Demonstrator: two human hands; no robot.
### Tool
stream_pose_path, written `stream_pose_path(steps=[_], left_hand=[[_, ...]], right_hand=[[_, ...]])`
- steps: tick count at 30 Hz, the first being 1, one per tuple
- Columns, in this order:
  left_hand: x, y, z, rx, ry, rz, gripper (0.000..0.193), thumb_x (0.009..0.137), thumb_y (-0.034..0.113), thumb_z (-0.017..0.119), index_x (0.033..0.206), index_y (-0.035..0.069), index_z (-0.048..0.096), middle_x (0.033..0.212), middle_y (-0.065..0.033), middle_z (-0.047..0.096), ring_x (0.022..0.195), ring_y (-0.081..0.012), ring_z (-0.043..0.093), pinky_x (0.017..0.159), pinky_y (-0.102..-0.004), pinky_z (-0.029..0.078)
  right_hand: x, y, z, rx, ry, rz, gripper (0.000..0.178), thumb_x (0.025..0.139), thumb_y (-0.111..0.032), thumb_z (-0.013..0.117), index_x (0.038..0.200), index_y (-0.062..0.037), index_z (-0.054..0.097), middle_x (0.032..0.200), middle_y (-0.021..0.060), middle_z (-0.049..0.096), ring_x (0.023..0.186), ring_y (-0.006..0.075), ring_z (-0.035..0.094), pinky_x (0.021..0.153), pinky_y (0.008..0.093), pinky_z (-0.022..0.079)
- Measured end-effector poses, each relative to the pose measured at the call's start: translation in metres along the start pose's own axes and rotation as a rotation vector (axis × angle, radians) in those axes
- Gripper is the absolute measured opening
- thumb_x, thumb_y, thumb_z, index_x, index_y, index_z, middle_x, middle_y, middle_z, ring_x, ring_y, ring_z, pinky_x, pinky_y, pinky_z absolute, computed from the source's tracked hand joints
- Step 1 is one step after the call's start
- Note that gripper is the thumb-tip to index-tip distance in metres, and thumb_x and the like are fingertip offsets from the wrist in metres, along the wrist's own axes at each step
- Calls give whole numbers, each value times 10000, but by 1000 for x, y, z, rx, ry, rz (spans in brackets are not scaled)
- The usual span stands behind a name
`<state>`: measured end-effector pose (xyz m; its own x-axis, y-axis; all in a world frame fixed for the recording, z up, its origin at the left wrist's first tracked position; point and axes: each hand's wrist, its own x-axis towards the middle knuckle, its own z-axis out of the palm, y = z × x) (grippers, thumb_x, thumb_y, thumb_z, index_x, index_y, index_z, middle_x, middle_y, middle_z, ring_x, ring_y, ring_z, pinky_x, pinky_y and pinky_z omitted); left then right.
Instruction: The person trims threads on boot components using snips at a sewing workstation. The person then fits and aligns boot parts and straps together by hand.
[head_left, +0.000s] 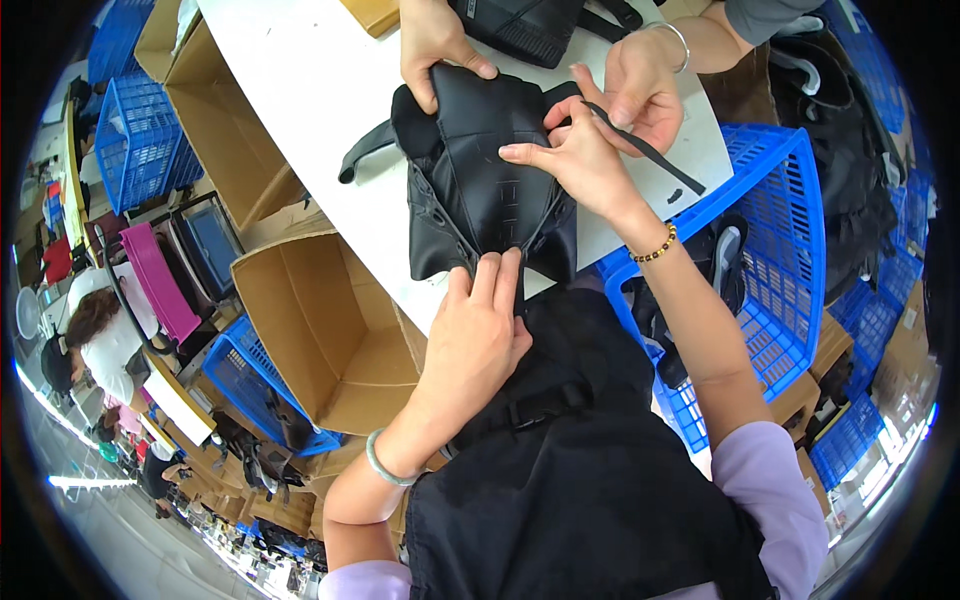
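Note:
A small black bag [500, 170] with a smooth panel and laced sides lies on the white table in front of me. My left hand [475, 335] grips its near edge, fingertips laid on the panel; its thumb is partly hidden. My right hand [590, 165] is at the bag's right side, thumb stretched over the panel and apart from the bent index finger, beside a narrow black strap [655, 155]. Across the table, a co-worker's hand [440, 45] holds the bag's far left corner. That person's other hand [645, 90] is by the strap, close to my fingers.
Another black bag [520, 25] rests at the table's [300, 90] far side. A blue plastic crate [775, 240] holding black items stands at right. Open cardboard boxes [330, 330] line the left edge, with more blue crates [145, 140] beyond. A black apron covers my lap.

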<state>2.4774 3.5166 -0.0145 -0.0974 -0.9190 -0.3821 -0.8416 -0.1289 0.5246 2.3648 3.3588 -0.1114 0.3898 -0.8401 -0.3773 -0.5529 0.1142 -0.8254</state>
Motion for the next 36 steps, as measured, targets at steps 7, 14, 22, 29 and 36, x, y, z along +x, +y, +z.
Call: stream_pose_path(steps=[7, 14, 22, 29, 36], left_hand=[[-8, -21, 35, 229, 158, -59, 577, 705, 64, 625, 1249, 39, 434, 1128, -74, 497, 885, -254, 504, 735, -340, 482], [9, -37, 62, 385, 214, -47, 354, 763, 195, 642, 1060, 54, 513, 990, -36, 568, 753, -191, 555, 603, -307, 487], [17, -25, 56, 422, 328, -201, 332, 842, 374, 585, 841, 42, 592, 813, -89, 601, 899, -258, 575, 768, -353, 435], [1, -34, 64, -81, 481, -121, 329, 827, 213, 628, 1095, 36, 556, 1143, -106, 554, 1156, -391, 382, 943, -450, 306], [7, -34, 51, -1037, 521, -277, 272, 811, 182, 647, 1031, 30, 601, 1129, -58, 553, 1235, -301, 260, 1037, -393, 208]], right_hand=[[-3, -9, 5, 71, 16, 68, 587, 644, -361, 816, 911, 12, 450, 639, 13, 499, 557, 82, 463, 511, 214, 372], [2, -2, 4, -52, 68, 2, 544, 638, -399, 811, 825, -4, 487, 633, 55, 515, 572, 126, 495, 520, 260, 417], [-12, 0, -4, 56, -15, -21, 387, 718, -288, 775, 740, -40, 479, 649, 0, 452, 589, 97, 428, 512, 240, 354], [-66, -3, 7, -324, 185, -625, 194, 809, -85, 624, 925, 4, 497, 966, 160, 479, 896, 325, 499, 763, 381, 435], [-83, 3, 2, -465, 219, -826, 162, 777, -156, 640, 893, -59, 582, 913, 67, 547, 864, 229, 502, 765, 352, 376]])
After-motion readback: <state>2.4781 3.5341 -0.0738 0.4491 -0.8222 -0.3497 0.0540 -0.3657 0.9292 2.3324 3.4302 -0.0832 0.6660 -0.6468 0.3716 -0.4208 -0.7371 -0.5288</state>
